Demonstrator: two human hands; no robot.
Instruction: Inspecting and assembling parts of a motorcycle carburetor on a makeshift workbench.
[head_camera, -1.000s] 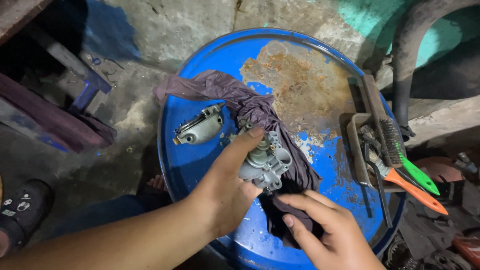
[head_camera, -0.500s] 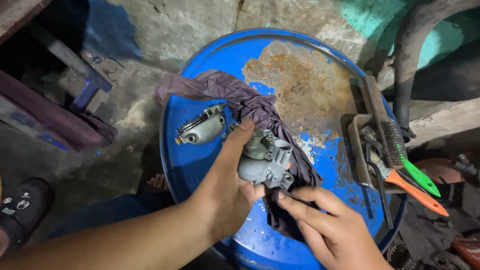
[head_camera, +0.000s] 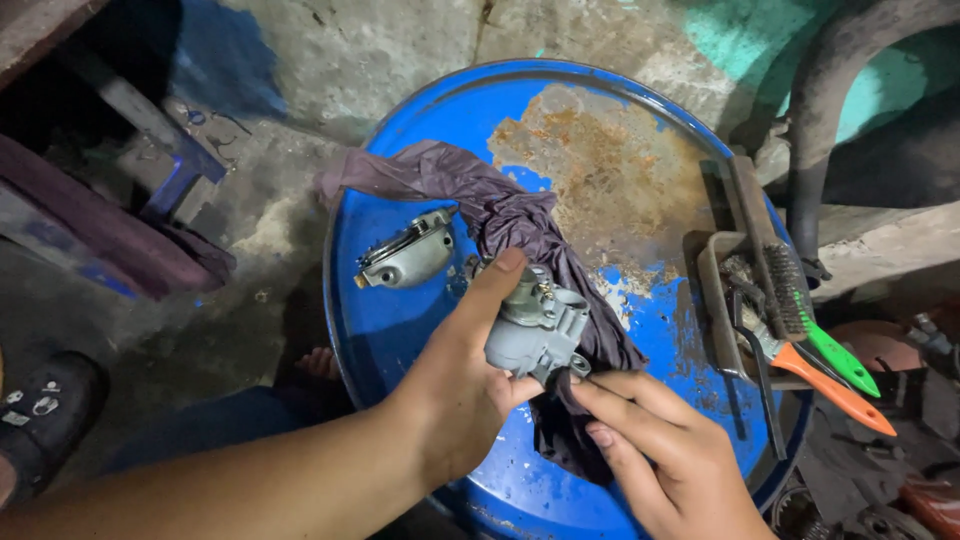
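Observation:
My left hand (head_camera: 455, 385) grips a grey metal carburettor body (head_camera: 535, 325) over a dark purple rag (head_camera: 500, 205) spread on a blue drum lid (head_camera: 400, 340). The index finger lies along the top of the part. My right hand (head_camera: 660, 455) is just below it, fingertips touching the rag's lower end and the underside of the part. A separate grey metal bowl cover (head_camera: 405, 255) lies on the lid to the left, apart from both hands.
The drum lid has a rusty patch (head_camera: 600, 165) at its far side. A small tray (head_camera: 725, 300) at the right rim holds a wire brush (head_camera: 785, 290), an orange-handled tool (head_camera: 835, 390) and a green-handled tool (head_camera: 840, 355). Concrete floor and a dark shoe (head_camera: 40, 415) lie left.
My left hand has turned and lifted the carburettor body slightly toward me. My right hand has shifted up to the rag beneath it.

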